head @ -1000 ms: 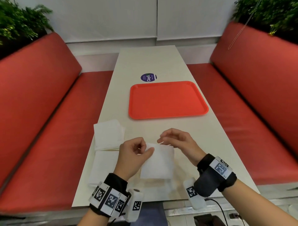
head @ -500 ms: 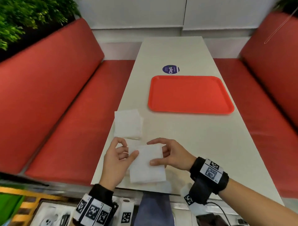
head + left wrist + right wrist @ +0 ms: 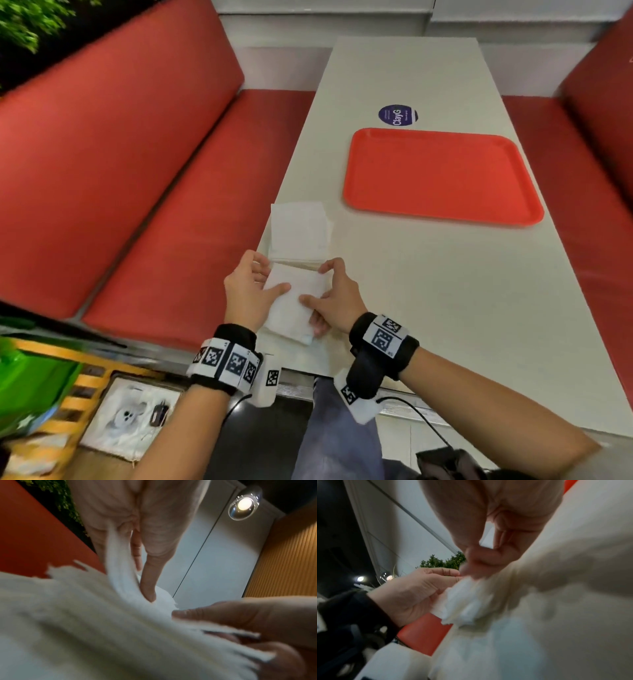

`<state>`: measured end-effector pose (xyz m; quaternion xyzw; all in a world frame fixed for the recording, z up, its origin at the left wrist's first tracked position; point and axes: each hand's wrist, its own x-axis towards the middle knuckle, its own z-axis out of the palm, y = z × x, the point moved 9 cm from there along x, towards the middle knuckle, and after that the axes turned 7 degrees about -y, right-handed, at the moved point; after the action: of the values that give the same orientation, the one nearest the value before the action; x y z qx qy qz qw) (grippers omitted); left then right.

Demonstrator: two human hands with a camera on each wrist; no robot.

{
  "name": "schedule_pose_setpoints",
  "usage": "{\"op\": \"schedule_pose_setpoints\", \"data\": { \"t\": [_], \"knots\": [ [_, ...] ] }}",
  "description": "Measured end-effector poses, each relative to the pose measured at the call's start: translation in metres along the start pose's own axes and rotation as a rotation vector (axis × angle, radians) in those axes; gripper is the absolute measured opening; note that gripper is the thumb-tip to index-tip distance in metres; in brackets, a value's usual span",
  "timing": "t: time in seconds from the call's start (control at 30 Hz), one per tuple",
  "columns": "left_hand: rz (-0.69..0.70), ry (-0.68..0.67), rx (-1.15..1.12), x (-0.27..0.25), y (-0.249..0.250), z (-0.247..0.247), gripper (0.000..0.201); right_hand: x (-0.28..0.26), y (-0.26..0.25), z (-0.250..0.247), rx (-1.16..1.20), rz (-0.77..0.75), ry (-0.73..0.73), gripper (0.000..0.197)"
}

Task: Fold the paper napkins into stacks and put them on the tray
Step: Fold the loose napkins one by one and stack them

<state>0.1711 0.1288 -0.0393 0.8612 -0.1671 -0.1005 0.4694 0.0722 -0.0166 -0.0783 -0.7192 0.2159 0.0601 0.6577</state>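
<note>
Both hands hold a folded white napkin just above the table's near left corner. My left hand grips its left edge, thumb on top and fingers beneath. On the right edge my right hand pinches it, thumb on top, index finger at the far corner. In the left wrist view the napkin fills the lower frame, blurred. It shows again in the right wrist view as the napkin, with the left hand opposite. A stack of white napkins lies just beyond. The orange tray sits empty at the far right.
The cream table runs away from me between red bench seats. A round purple sticker lies beyond the tray. More white paper lies under the held napkin at the near edge. A green and yellow crate stands on the floor, left.
The hands and napkin shifted left toward the table's corner as the view swung left. My right hand closed in on the napkin's right edge, thumb now on top.
</note>
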Motion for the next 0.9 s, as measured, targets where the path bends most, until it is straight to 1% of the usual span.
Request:
{"op": "schedule_pose_setpoints", "data": {
  "t": [0.07,0.13,0.17,0.23,0.27,0.3,0.37,0.47,0.57,0.63,0.67,0.73,0.8,0.83,0.9],
  "knots": [
    [-0.031,0.019,0.143,-0.001,-0.014,0.002,0.047,-0.003,0.008,-0.010,-0.045,0.005,0.095,0.050],
    [-0.132,-0.011,0.258,-0.003,-0.029,0.005,0.059,-0.007,0.017,-0.024,-0.077,0.039,0.183,0.061],
    [-0.177,-0.041,0.281,-0.003,-0.035,0.008,0.064,-0.009,0.024,-0.027,-0.069,0.074,0.184,0.068],
    [-0.208,-0.076,0.272,-0.004,-0.037,0.011,0.063,-0.012,0.034,-0.020,-0.019,0.155,0.103,0.079],
    [-0.213,-0.082,0.251,-0.004,-0.035,0.012,0.060,-0.014,0.036,-0.014,0.042,0.183,0.054,0.078],
    [-0.226,-0.082,0.223,-0.005,-0.032,0.014,0.059,-0.014,0.035,-0.010,0.133,0.202,0.020,0.072],
    [-0.277,-0.081,0.157,-0.008,-0.029,0.018,0.055,-0.012,0.032,-0.003,0.286,0.218,-0.024,0.054],
    [-0.341,-0.103,0.100,-0.014,-0.026,0.028,0.048,-0.009,0.031,-0.002,0.279,0.209,-0.032,0.038],
    [-0.383,-0.137,0.065,-0.018,-0.025,0.038,0.047,-0.010,0.039,-0.004,0.321,0.239,-0.036,0.041],
    [-0.374,-0.172,0.025,-0.018,-0.021,0.044,0.038,-0.012,0.041,-0.005,0.355,0.246,-0.069,0.042],
    [-0.366,-0.201,0.010,-0.019,-0.018,0.047,0.038,-0.012,0.040,-0.004,0.368,0.239,-0.098,0.043],
    [-0.381,-0.264,-0.013,-0.021,-0.018,0.054,0.049,-0.015,0.036,0.000,0.410,0.218,-0.168,0.045],
    [-0.423,-0.287,-0.027,-0.026,-0.019,0.056,0.059,-0.018,0.027,0.003,0.446,0.180,-0.239,0.047],
    [-0.437,-0.284,-0.057,-0.027,-0.018,0.056,0.060,-0.019,0.023,0.003,0.444,0.158,-0.261,0.047],
    [-0.439,-0.282,-0.157,-0.030,-0.009,0.058,0.052,-0.020,0.015,-0.002,0.421,0.112,-0.279,0.045]
  ]
}}
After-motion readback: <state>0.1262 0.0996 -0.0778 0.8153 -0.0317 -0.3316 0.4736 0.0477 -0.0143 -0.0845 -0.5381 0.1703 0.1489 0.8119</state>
